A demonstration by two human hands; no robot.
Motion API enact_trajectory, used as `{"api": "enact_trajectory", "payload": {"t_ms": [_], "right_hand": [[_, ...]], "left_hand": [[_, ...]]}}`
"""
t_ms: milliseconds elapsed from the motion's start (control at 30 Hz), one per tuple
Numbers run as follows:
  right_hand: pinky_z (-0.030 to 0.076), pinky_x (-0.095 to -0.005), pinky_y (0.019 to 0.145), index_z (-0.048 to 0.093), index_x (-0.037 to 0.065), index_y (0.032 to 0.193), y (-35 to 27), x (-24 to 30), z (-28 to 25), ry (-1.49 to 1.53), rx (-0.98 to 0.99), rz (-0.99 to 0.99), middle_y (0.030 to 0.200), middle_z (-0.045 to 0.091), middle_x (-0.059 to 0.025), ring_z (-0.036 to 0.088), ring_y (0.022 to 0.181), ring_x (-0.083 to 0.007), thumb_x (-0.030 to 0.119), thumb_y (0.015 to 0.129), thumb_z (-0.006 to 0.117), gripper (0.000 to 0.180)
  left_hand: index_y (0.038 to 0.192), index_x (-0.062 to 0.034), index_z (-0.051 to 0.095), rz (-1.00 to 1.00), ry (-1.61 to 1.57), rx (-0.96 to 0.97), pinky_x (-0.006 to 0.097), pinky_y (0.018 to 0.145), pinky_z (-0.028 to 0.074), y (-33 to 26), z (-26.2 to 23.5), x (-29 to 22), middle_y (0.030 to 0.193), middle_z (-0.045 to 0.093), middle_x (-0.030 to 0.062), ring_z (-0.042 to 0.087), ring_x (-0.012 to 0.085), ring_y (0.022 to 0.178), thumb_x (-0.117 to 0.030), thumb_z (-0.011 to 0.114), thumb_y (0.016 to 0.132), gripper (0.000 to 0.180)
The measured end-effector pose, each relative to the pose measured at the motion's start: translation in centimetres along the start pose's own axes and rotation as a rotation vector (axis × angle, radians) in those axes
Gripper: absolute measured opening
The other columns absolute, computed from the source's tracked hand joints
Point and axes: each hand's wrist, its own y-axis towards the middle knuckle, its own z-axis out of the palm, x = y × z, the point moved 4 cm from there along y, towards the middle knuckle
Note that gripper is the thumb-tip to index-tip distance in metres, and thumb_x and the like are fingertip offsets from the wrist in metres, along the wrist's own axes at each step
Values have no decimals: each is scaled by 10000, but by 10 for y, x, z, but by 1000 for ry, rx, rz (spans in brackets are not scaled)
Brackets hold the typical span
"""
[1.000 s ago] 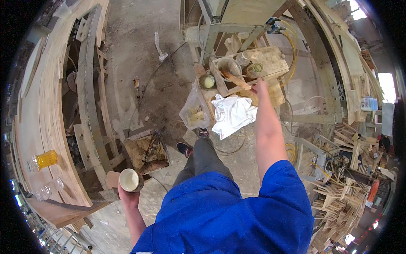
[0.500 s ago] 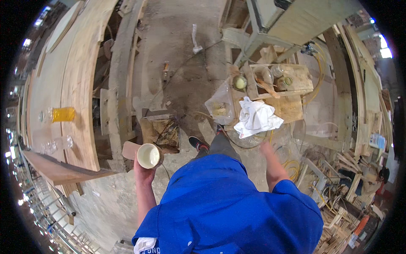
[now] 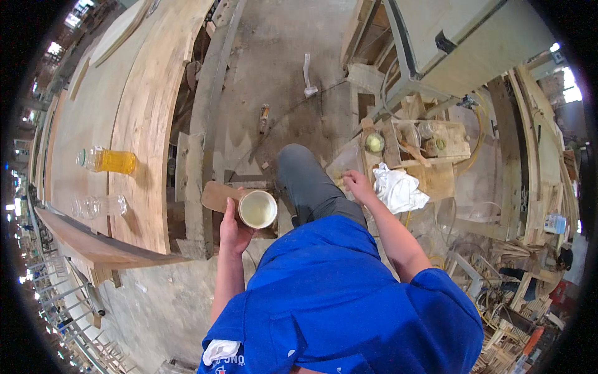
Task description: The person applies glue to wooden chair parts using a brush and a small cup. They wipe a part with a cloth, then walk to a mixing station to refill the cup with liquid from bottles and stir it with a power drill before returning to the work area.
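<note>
My left hand (image 3: 234, 235) is closed around a pale round tub (image 3: 258, 209) with whitish contents at the bottom. A flat brown piece with a rounded end (image 3: 216, 197) juts out to the left beside the tub, next to my fingers; how it is held is hidden. My right hand (image 3: 357, 185) is raised in front of my right thigh with its fingers curled in, and nothing shows in it. Just right of it lies a crumpled white cloth (image 3: 398, 189). A clear plastic bag (image 3: 342, 161) is behind the hand.
At left, a wooden workbench (image 3: 140, 131) carries a bottle of yellow liquid (image 3: 115, 161) and a clear plastic bottle (image 3: 99, 206). Ahead at right stands a wooden tray (image 3: 458, 148) with jars, below a machine's metal body (image 3: 473, 47). Scrap wood (image 3: 498, 336) is piled at lower right.
My left hand has moved right and slightly up with the tub and brown piece. My right hand has swung forward and left. One leg has lifted in a step, and the view has shifted.
</note>
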Motion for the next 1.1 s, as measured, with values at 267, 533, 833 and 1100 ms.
{"api": "enact_trajectory", "payload": {"t_ms": [267, 533, 833, 1100], "right_hand": [[474, -292, 585, 597, 21, 976, 106, 81, 12, -44, 47, -137, 724, 629, -93, 597, 625, -146, 197, 824, 563, 235], [489, -340, 710, 611, 57, 972, 301, 130, 34, -120, 259, -134, 832, 649, -135, 635, 791, -250, 219, 816, 557, 231], [479, -293, 580, 584, 24, 961, 547, 282, -57, 174, 145, -77, 748, 625, -71, 593, 635, -143, 191, 825, 542, 220], [455, -230, 552, 545, 41, 1046, 677, 296, -135, 515, 17, 46, 788, 610, -37, 560, 636, -92, 168, 853, 539, 231]], "left_hand": [[1327, -128, 363, 14, 5, -34, 484, 948, 390, 83, 7, -46, 1288, 458, 72, 446, 266, 1184, -433, 271, 956, 489], [1349, -153, 342, -71, 94, -65, 463, 967, 367, 255, 103, -135, 1310, 447, 70, 440, 252, 1196, -464, 279, 948, 512], [1332, -148, 363, -88, 266, 120, 507, 888, 424, 452, 302, -238, 1292, 461, 75, 466, 264, 1168, -451, 274, 951, 495], [1249, -95, 439, -192, 212, 185, 551, 882, 426, 615, 356, -302, 1215, 510, 143, 514, 339, 1089, -494, 282, 929, 534]]}}
